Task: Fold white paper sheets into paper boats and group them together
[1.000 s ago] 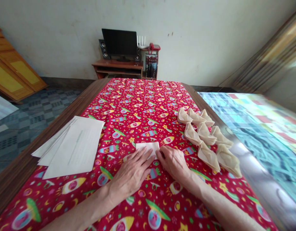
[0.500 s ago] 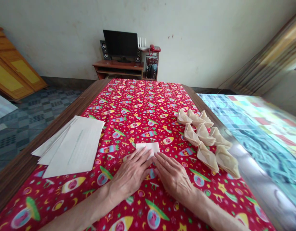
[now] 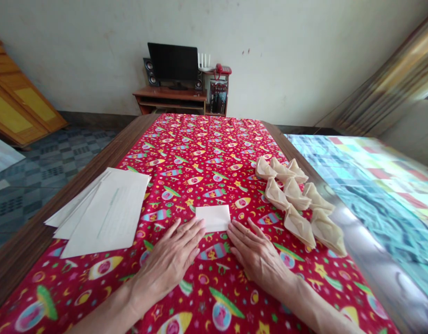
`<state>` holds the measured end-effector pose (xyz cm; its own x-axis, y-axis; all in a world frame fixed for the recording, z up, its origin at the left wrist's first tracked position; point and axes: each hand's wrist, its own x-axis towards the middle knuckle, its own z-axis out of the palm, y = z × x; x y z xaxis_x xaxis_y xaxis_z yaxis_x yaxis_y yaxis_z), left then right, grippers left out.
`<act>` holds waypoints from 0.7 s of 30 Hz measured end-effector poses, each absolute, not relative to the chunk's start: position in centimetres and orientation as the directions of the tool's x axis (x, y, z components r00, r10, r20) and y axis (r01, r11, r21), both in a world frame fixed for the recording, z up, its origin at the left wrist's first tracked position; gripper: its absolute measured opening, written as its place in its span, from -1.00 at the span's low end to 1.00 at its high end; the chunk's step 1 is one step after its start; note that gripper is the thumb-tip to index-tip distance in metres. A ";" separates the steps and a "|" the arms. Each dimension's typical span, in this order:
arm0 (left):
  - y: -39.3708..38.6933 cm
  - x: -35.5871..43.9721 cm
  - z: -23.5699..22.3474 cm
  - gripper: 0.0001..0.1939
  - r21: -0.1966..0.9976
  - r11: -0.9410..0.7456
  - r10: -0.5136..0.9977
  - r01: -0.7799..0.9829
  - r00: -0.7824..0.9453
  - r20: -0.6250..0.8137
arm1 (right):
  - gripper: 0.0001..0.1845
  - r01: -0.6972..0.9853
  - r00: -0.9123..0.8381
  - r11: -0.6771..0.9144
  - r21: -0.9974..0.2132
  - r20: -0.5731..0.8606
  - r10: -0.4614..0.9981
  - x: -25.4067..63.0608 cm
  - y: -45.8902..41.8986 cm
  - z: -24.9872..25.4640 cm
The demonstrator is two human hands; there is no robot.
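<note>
A small folded white paper [image 3: 213, 218] lies flat on the red patterned cloth [image 3: 214, 188]. My left hand [image 3: 177, 250] rests palm down at its left near corner, fingers stretched out with the tips at the edge. On the opposite side, my right hand [image 3: 252, 248] lies flat too, its fingertips by the paper's right near corner. To the left is an overlapping stack of white paper sheets [image 3: 112, 208] with faint print. Several folded, boat-shaped paper pieces [image 3: 297, 195] stand in rows at the right.
The cloth covers a brown wooden table [image 3: 36, 253]. Past its far end stands a desk [image 3: 172, 94] with a monitor [image 3: 172, 62], speakers and a red telephone [image 3: 222, 69]. A bed with a patchwork cover [image 3: 380, 185] is on the right, an orange cabinet [image 3: 22, 97] on the left.
Both hands have moved apart, the left one outward to the left and the right one slightly right. The folded paper, partly covered before, is now almost fully exposed.
</note>
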<state>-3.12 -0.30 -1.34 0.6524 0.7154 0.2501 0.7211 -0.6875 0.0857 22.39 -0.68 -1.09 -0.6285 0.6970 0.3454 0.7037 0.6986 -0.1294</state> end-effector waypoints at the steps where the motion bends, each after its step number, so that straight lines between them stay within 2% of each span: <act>1: -0.4 -3.4 -1.4 -0.53 0.082 -0.684 0.718 0.725 0.649 0.252 | -0.58 0.706 -0.626 0.697 -0.128 0.348 0.698 22.4 -0.7 -1.2; 7: -0.9 -4.6 -1.7 -0.56 0.086 -0.662 0.731 0.745 0.616 0.293 | -0.60 0.710 -0.611 0.688 -0.147 0.356 0.707 22.6 -0.6 -1.6; 12: 0.6 -3.6 -1.5 -0.73 0.196 -0.667 0.719 0.719 0.553 0.422 | -0.69 0.682 -0.567 0.694 -0.230 0.434 0.700 22.5 0.4 -1.7; 16: 2.7 -1.9 -1.4 -0.84 0.279 -0.657 0.734 0.701 0.508 0.451 | -0.79 0.803 -0.375 0.519 -0.293 0.428 0.822 21.9 2.1 -1.4; 19: 3.7 -1.2 -1.9 -0.97 0.337 -0.595 0.790 0.730 0.453 0.413 | -0.72 0.865 -0.276 0.399 -0.305 0.376 0.885 21.4 3.4 -1.4; 21: 3.8 -1.1 -2.4 -0.91 0.360 -0.572 0.808 0.737 0.432 0.401 | -0.71 0.868 -0.248 0.360 -0.342 0.330 0.911 21.1 4.0 -1.4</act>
<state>-1.08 3.80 -2.37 0.4321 0.8079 0.4007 0.7368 -0.5724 0.3597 21.10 3.98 -1.45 -0.2482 0.9109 0.3296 0.8681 0.3601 -0.3416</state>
